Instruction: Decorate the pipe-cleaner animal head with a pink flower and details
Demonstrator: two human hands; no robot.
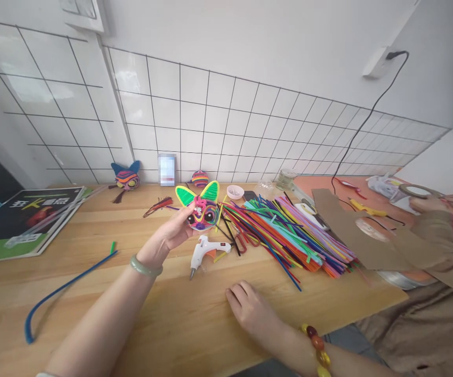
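Note:
My left hand is closed on a colourful animal head made of pipe cleaners, with green ears edged in yellow and black eyes. It is held a little above the table, thumb in front. My right hand rests near the table's front edge, fingers curled in, with nothing visible in it. Between the hands a white hot glue gun lies on its side, its nozzle toward me. To the right spreads a large heap of coloured pipe cleaners. Red-handled scissors are partly under it.
Another pipe-cleaner head, a phone, a striped ball and a pink dish line the back. A blue pipe cleaner and a magazine lie left. At right, a co-worker's arm is beside cardboard.

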